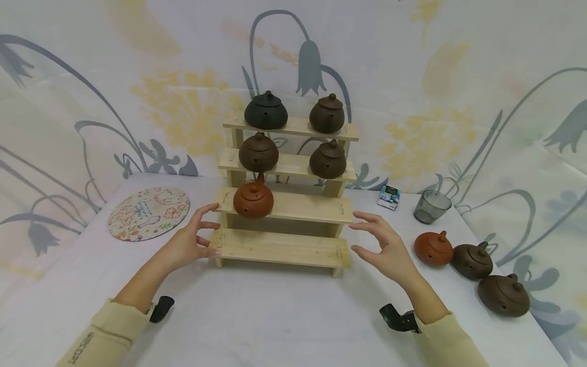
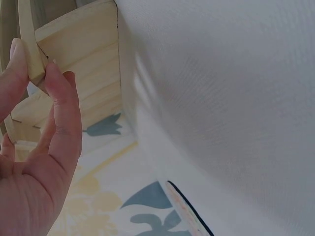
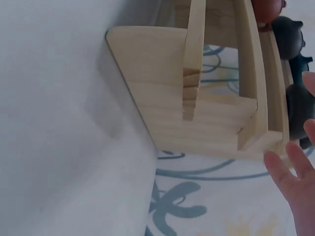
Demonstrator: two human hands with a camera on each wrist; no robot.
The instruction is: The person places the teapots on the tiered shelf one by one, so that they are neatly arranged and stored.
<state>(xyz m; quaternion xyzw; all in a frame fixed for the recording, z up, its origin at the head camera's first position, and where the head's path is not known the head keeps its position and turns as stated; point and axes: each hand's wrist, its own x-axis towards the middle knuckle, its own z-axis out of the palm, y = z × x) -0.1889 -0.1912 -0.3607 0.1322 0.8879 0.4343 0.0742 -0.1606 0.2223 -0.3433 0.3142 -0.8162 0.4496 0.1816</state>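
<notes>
My left hand (image 1: 185, 245) is at the left end of a stepped wooden display rack (image 1: 279, 247). In the left wrist view its digits lie on both sides of a shelf plank (image 2: 33, 54), gripping the end. My right hand (image 1: 386, 245) is beside the rack's right end, fingers spread and curved, holding nothing; a small gap shows in the head view. An orange-brown teapot (image 1: 253, 200) sits on the second shelf from the bottom. Above it are two brown teapots (image 1: 258, 153) (image 1: 327, 160). The top shelf bears a black teapot (image 1: 266, 111) and a brown teapot (image 1: 327, 114).
To the right stand an orange-brown teapot (image 1: 433, 248), two dark brown teapots (image 1: 472, 261) (image 1: 503, 295), a grey glass cup (image 1: 432, 207) and a small box (image 1: 389, 197). A round patterned mat (image 1: 149, 214) lies at the left. A floral cloth (image 1: 412, 76) hangs behind the rack.
</notes>
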